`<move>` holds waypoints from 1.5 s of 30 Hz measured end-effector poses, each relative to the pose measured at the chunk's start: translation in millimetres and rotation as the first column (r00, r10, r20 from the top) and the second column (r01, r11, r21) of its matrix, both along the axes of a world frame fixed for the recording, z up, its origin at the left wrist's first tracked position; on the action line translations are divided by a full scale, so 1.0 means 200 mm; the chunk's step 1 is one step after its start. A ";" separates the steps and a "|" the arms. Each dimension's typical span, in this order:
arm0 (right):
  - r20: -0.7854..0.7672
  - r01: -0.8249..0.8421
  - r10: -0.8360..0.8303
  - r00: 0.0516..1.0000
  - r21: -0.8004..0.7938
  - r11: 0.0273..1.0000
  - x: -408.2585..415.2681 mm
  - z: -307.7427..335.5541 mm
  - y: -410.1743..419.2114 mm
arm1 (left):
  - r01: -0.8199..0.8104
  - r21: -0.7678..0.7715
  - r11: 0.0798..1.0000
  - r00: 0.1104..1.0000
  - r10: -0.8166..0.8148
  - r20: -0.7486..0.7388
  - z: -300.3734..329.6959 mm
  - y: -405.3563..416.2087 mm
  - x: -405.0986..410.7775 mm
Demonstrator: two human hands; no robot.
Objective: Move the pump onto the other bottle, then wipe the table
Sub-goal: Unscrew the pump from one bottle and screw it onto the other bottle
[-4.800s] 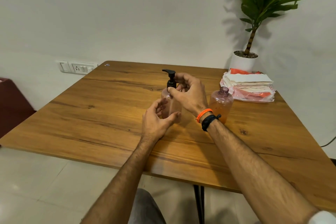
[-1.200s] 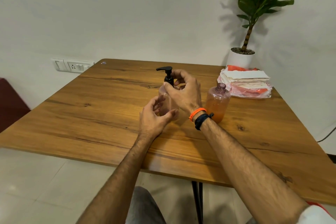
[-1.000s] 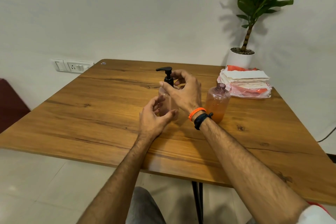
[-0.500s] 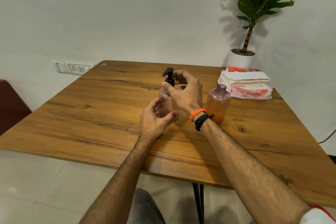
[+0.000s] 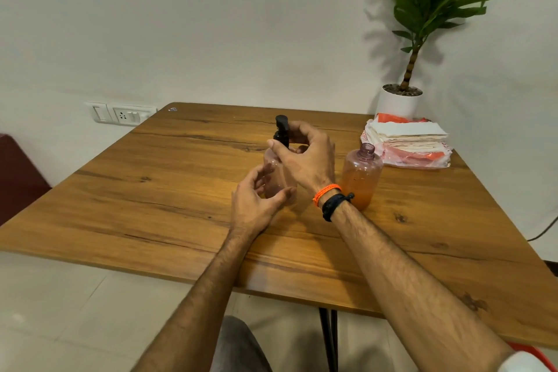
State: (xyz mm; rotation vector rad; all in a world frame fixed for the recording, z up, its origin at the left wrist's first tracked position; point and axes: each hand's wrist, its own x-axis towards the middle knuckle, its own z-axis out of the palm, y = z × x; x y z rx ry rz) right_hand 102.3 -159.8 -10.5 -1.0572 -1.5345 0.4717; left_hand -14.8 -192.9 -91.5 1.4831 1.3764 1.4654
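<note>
A clear pinkish bottle (image 5: 277,175) stands mid-table with a black pump (image 5: 281,130) on its neck. My left hand (image 5: 256,199) wraps around the bottle's lower body. My right hand (image 5: 305,157) grips the pump's collar from the right, fingers curled around it; the nozzle points toward me. A second bottle (image 5: 360,178), uncapped and part-filled with orange liquid, stands just right of my right wrist. A stack of folded cloths (image 5: 410,137) lies on an orange-and-white plastic bag at the far right of the wooden table (image 5: 151,205).
A potted plant in a white pot (image 5: 398,101) stands at the table's back right corner against the wall. A wall socket plate (image 5: 122,113) is left of the table. A dark red seat (image 5: 15,172) sits at far left.
The pump's nozzle has turned from pointing left to pointing toward me, twisted by my right hand. My left hand has kept its hold on the bottle.
</note>
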 end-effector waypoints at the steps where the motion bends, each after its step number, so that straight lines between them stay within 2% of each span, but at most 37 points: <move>1: 0.000 -0.006 0.006 1.000 0.001 1.000 0.00 0.00 0.00 | 0.000 -0.003 1.000 1.000 0.000 0.002 0.00 0.00 0.00; 17: 0.041 -0.020 0.020 0.999 -0.008 1.000 0.00 -0.01 0.01 | -0.014 0.001 1.000 1.000 0.014 -0.022 -0.02 0.02 0.00; 31: 0.009 -0.014 0.014 1.000 -0.042 0.999 0.02 0.01 0.03 | 0.001 0.006 1.000 1.000 0.000 -0.020 -0.03 0.03 -0.01; 45: -0.071 -0.096 0.098 0.993 0.019 0.995 0.03 0.29 0.03 | -0.032 -0.025 0.999 0.999 0.032 -0.019 -0.01 0.01 -0.01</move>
